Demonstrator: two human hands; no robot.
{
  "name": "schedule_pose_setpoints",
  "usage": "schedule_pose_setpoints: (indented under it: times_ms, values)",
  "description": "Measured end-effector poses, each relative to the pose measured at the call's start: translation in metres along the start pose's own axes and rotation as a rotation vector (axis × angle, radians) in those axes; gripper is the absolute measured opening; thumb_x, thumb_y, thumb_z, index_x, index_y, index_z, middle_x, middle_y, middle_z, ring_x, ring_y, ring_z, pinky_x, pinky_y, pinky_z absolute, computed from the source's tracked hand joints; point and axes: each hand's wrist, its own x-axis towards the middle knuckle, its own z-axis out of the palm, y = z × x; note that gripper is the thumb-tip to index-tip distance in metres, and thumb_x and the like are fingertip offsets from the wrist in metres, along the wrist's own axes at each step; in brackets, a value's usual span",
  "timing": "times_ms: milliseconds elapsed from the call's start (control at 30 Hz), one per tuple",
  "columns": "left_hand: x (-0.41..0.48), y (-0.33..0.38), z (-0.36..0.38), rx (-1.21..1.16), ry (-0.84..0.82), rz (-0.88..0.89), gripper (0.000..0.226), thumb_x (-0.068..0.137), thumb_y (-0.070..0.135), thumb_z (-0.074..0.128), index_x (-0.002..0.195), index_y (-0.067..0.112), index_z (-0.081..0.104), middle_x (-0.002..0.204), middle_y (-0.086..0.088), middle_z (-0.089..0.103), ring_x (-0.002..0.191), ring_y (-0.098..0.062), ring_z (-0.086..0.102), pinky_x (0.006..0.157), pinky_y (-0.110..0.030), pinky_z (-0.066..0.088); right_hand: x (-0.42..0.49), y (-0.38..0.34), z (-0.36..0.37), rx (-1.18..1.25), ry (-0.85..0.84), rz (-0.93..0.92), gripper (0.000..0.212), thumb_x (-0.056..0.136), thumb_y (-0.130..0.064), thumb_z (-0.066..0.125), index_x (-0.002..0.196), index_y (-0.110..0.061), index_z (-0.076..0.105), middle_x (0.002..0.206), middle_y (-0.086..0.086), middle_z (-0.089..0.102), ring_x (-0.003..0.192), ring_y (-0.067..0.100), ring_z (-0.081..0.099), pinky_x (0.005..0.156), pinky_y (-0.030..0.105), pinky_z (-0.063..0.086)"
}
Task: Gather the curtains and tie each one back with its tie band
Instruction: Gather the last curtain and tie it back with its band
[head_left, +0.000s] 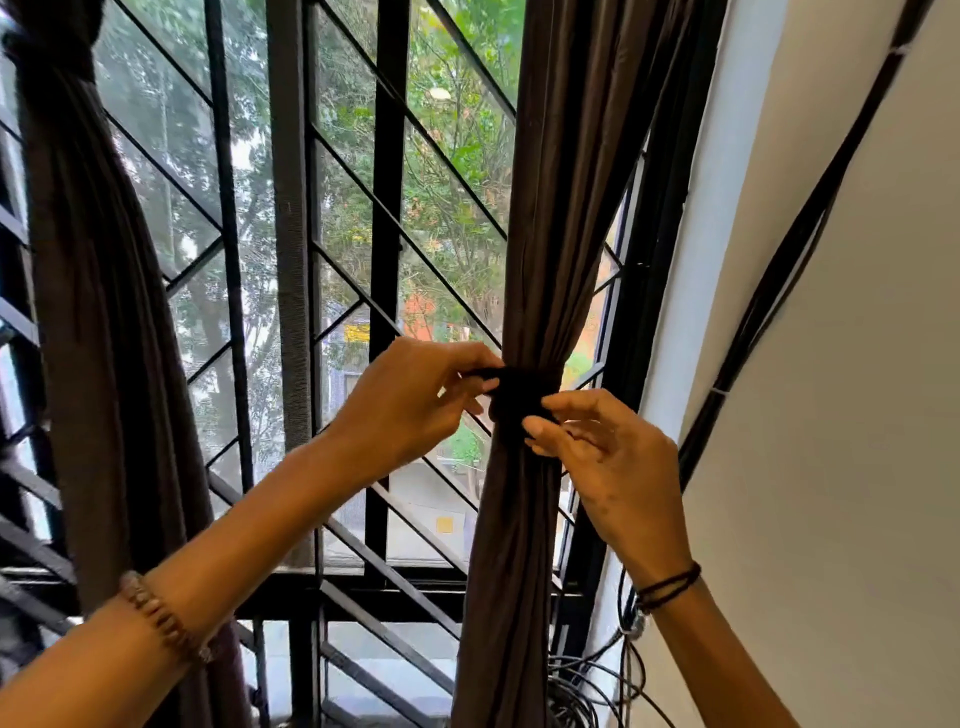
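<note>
Before the barred window (387, 208) I see the left grip (410, 405) and right grip (613, 457) each pinching the black tie band (519, 387) wrapped around the gathered curtain (550, 208).

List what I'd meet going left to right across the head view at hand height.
Left curtain → window's middle post → left hand → tie band around the right curtain → right hand → black cables → white wall.
</note>
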Motion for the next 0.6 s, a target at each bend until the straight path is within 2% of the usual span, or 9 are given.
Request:
schedule_pose_setpoints:
  times_ms: [33,100,200,267,400,533,600]
  values:
    - [0.002,-0.002,0.000,0.011,-0.009,0.040,0.020,0.093,0.011,0.066,0.109,0.021,0.073,0.083,0.015,0.072,0.068,0.006,0.066,0.066,-0.004,0.045,0.000,-0.001,-0.003,-0.054,-0.033,-0.007,0.021,0.082,-0.014,0.081,0.102,-0.011,0.076,0.088,-0.008,0.078,0.077,0.004,0.075,0.075,0.015,0.058]
    - [0.006,-0.006,0.001,0.025,-0.024,0.134,0.024,0.093,0.004,0.064,0.112,0.016,0.072,0.090,0.008,0.073,0.070,0.001,0.066,0.066,-0.008,0.048,0.001,-0.005,-0.008,-0.203,-0.080,-0.068,0.020,0.082,-0.013,0.082,0.102,-0.013,0.079,0.093,-0.007,0.076,0.084,0.001,0.073,0.081,0.014,0.057]
    - [0.006,-0.013,0.007,0.097,-0.028,0.285,0.033,0.088,-0.005,0.065,0.116,0.012,0.072,0.094,0.000,0.073,0.073,-0.014,0.070,0.064,-0.034,0.059,0.003,-0.019,-0.011,-0.379,-0.111,-0.223,0.017,0.081,-0.004,0.082,0.096,-0.010,0.081,0.098,-0.001,0.072,0.092,0.004,0.069,0.086,0.010,0.053]
    - [0.008,-0.020,0.010,0.110,-0.019,0.330,0.040,0.085,-0.008,0.067,0.119,0.012,0.071,0.090,-0.002,0.070,0.072,-0.019,0.069,0.061,-0.040,0.058,0.009,-0.033,-0.012,-0.497,-0.115,-0.371,0.017,0.080,0.002,0.081,0.094,-0.006,0.080,0.099,0.002,0.073,0.093,0.007,0.068,0.088,0.008,0.051]
    - [0.012,-0.025,0.015,0.005,0.003,0.364,0.033,0.087,-0.005,0.062,0.116,0.008,0.071,0.089,-0.006,0.067,0.072,-0.020,0.066,0.061,-0.040,0.057,0.027,-0.055,-0.011,-0.703,-0.173,-0.598,0.017,0.081,0.011,0.076,0.095,0.002,0.073,0.104,0.011,0.071,0.092,0.021,0.069,0.091,0.018,0.051]
    - [0.009,-0.018,0.021,-0.175,0.049,0.263,0.021,0.088,0.010,0.060,0.103,0.010,0.075,0.084,-0.001,0.064,0.072,-0.012,0.062,0.062,-0.030,0.056,0.042,-0.058,-0.004,-0.789,-0.168,-0.663,0.017,0.083,0.014,0.073,0.097,0.005,0.070,0.106,0.016,0.068,0.094,0.027,0.069,0.091,0.021,0.052]
    - [0.006,-0.012,0.023,-0.213,0.073,0.229,0.015,0.084,0.015,0.066,0.097,0.011,0.074,0.082,0.004,0.061,0.069,-0.012,0.062,0.061,-0.028,0.056,0.046,-0.055,-0.003,-0.774,-0.149,-0.656,0.018,0.083,0.014,0.072,0.098,0.004,0.070,0.107,0.015,0.068,0.097,0.025,0.068,0.094,0.016,0.050]
